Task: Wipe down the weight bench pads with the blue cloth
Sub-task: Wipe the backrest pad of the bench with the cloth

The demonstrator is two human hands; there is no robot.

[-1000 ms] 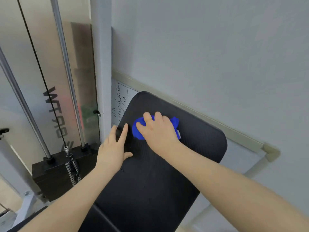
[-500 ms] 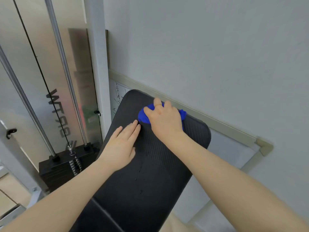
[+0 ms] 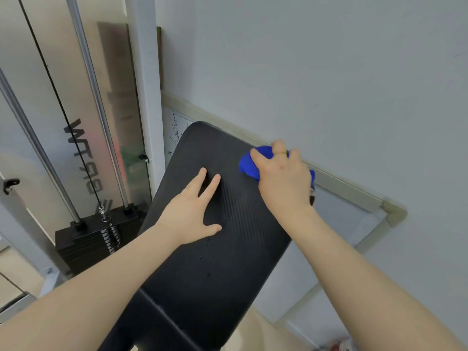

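Since the earlier frame the right hand and cloth have shifted from the pad's upper middle to its far right corner, by the wall. Right fingers are curled over the bunched blue cloth, pressing it on the pad edge. The left hand lies flat on the pad's middle, fingers straight and slightly spread, thumb out, holding nothing. A framed whiteboard leans behind the pad. The weight stack and guide rods stand to the left.
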